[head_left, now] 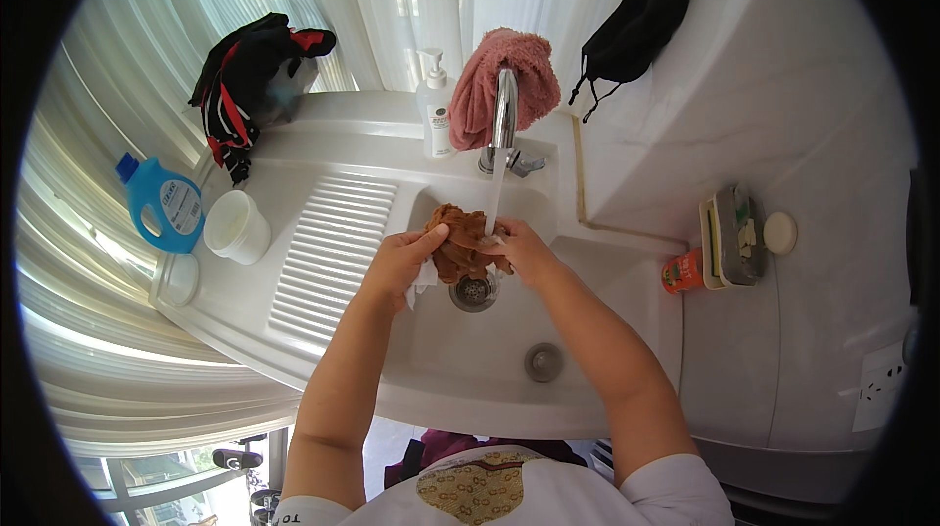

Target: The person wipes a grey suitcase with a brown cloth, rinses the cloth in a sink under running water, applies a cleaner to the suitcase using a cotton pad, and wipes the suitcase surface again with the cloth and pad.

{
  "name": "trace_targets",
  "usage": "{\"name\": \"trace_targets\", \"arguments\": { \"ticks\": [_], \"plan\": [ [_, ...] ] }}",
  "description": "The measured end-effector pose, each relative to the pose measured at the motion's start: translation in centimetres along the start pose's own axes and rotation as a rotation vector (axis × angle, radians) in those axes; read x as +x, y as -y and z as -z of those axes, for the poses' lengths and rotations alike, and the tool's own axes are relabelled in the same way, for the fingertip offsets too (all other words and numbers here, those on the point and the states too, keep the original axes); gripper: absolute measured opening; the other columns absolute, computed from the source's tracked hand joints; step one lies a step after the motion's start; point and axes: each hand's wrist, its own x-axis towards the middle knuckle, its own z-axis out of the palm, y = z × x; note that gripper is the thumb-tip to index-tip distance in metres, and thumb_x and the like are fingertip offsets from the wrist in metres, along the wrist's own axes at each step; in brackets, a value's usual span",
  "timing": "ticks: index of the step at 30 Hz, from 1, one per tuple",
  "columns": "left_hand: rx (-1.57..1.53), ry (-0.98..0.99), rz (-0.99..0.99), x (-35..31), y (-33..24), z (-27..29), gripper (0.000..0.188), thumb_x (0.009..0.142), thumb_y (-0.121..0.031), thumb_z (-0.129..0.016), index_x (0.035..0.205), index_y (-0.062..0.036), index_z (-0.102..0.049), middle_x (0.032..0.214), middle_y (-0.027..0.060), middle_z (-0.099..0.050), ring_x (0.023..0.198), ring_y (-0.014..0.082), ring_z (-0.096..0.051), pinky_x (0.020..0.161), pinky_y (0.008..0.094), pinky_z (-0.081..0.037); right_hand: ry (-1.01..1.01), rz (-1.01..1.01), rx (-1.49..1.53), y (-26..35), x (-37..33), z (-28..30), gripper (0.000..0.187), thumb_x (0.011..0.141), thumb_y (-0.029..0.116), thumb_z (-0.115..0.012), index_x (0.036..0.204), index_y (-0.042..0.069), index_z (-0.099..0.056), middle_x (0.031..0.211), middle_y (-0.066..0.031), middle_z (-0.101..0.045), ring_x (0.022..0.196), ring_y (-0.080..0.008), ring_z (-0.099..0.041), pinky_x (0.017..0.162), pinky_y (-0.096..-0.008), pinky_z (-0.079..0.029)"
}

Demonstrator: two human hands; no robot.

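Observation:
A bunched brown cloth (456, 250) with white parts showing at its sides is held between my two hands over the sink (446, 355). My left hand (398, 263) grips its left side, thumb on top. The right side is pinched by my right hand (526, 250), whose fingers are partly hidden. From the chrome faucet (505, 110) a stream of water (497, 188) runs down at the cloth's right edge, beside my right fingers. Below the cloth lies the metal drain (473, 294), partly covered. A round grey drain piece (543, 362) sits nearer me in the basin.
A ridged washboard (333, 257) is left of the basin, with a white tub (237, 228) and blue jug (168, 208) beyond. Behind stand a pump bottle (437, 119) and pink towel (474, 100). A soap rack (736, 242) and orange container (683, 271) are at right.

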Motion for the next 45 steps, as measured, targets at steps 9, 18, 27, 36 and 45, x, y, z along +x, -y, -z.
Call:
{"name": "trace_targets", "arguments": {
  "ticks": [9, 18, 27, 36, 45],
  "plan": [
    [0.610, -0.130, -0.080, -0.3, 4.4, 0.4, 0.079, 0.075, -0.021, -0.080, 0.143, -0.0105, -0.042, 0.102, 0.0142, -0.069, 0.083, 0.0176, -0.065, 0.075, 0.0321, -0.053, 0.007, -0.061, -0.062, 3.1, -1.8, -1.5, 0.033, 0.080, 0.017, -0.069, 0.107, -0.002, -0.066, 0.100, -0.0100, -0.066, 0.089, -0.0173, -0.063, 0.080, -0.0299, -0.051],
    [0.627, -0.134, -0.378, 2.1, 6.0, -3.7, 0.065, 0.076, -0.018, -0.076, 0.135, -0.0099, -0.050, 0.105, 0.0146, -0.069, 0.090, 0.0289, -0.066, 0.083, 0.0341, -0.051, -0.011, 0.035, -1.101, 3.4, 0.5, -0.2, 0.046, 0.085, 0.044, -0.064, 0.101, 0.001, -0.070, 0.093, -0.0174, -0.069, 0.083, -0.0295, -0.067, 0.077, -0.0365, -0.052],
    [0.060, 0.062, -0.184, -1.1, 0.9, -2.9, 0.031, 0.090, -0.010, -0.064, 0.118, 0.0027, -0.063, 0.101, 0.0066, -0.067, 0.092, 0.0132, -0.061, 0.085, 0.0292, -0.048, 0.099, 0.376, -0.772, 1.9, -1.2, 2.7, 0.030, 0.079, 0.010, -0.073, 0.109, 0.007, -0.068, 0.095, -0.0087, -0.069, 0.086, -0.0176, -0.065, 0.077, -0.0323, -0.050],
    [-0.043, 0.047, -0.351, -2.4, -3.5, -3.0, 0.034, 0.096, -0.020, -0.060, 0.120, 0.0033, -0.063, 0.109, 0.0082, -0.066, 0.105, 0.0153, -0.058, 0.096, 0.0297, -0.043, 0.035, -0.086, -0.521, -7.8, 1.5, 3.6, 0.038, 0.078, 0.004, -0.071, 0.115, 0.002, -0.065, 0.102, -0.0057, -0.068, 0.092, -0.0150, -0.063, 0.085, -0.0290, -0.049],
    [0.152, -0.014, -0.180, -1.7, -3.1, -4.6, 0.035, 0.097, -0.024, -0.057, 0.115, 0.0058, -0.063, 0.100, 0.0108, -0.068, 0.088, 0.0161, -0.064, 0.078, 0.0296, -0.052, 0.197, 0.303, -0.035, 1.2, -1.7, -1.5, 0.061, 0.073, 0.013, -0.080, 0.128, 0.003, -0.056, 0.118, -0.0096, -0.063, 0.104, -0.0177, -0.060, 0.091, -0.0346, -0.048]
  ]
}}
